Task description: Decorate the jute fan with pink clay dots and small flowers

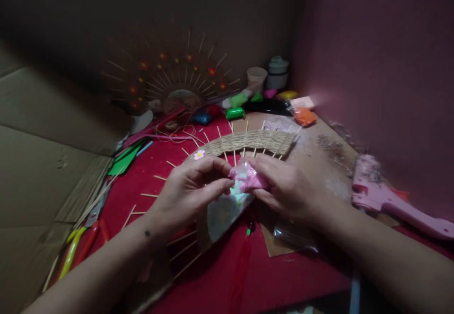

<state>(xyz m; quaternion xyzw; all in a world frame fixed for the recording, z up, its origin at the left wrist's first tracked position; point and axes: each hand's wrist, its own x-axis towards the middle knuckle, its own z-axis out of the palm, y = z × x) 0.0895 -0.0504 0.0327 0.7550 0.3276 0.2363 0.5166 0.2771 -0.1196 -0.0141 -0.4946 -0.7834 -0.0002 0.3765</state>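
Observation:
My right hand (283, 181) grips a small clear bag of pink modelling clay (257, 180). My left hand (198, 184) is at the open side of the bag, thumb and forefinger curled together with a bit of pink at their tips. Beneath both hands lies a fan (248, 140) of thin sticks with a woven twine band and a pale centre piece. A pink flower with a yellow middle (199, 154) sits on the band near my left knuckles. From the fan's base hangs a red tassel (241, 262).
A second fan (177, 68) with red and yellow flowers leans at the back. Clay packets (235, 113) line the rear, near a cup (257, 77) and a lidded jar (278, 70). Scissors (80, 243) lie left, a pink glue gun (390, 200) right. Cardboard (42, 162) walls the left.

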